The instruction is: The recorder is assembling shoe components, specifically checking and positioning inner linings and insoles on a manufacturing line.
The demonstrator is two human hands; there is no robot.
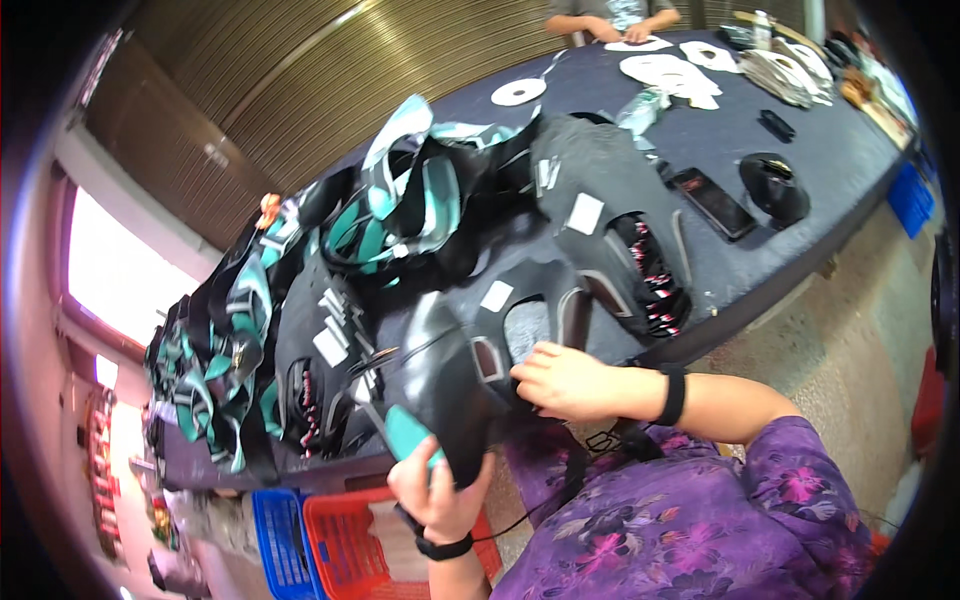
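My left hand [438, 492] grips the lower end of a black shoe upper [440, 375] with a teal patch, held at the near edge of the dark table [820, 170]. My right hand [562, 381] presses on the same upper from the right, fingers curled into its edge near a cut-out opening. A black band circles each wrist. Behind the held piece lie stacks of black shoe uppers [610, 230] with white tags, and a heap of black and teal uppers [400, 200].
A phone [714, 203], a black rounded object [773, 187] and white cut pieces [668, 72] lie on the far part of the table. Another person's hands [620, 30] work at the far end. A red crate [350, 545] and a blue crate [278, 540] stand below the table.
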